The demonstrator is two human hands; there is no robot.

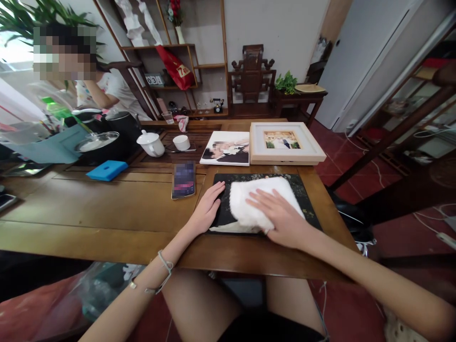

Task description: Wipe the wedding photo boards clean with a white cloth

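Note:
A folded white towel [245,202] lies on a dark rectangular panel [221,213] near the table's front edge. The panel has a pale and gold pattern, partly covered by the towel. My right hand [278,213] rests palm down on the towel with its fingers stretched and spread. Part of its thumb is hidden at the towel's lower edge. At the panel's left edge, my left hand [208,204] lies with fingers extended, touching the panel and holding nothing. A thin, pale flap [231,228] of cloth trails from the towel along the panel's near edge.
Behind the panel lie a photo print [228,149] and a framed picture [285,142]. A phone [184,180], blue block [107,170], lidded white cup [150,143] and small white bowl [181,142] stand leftward. Another person [114,92] sits at the far left.

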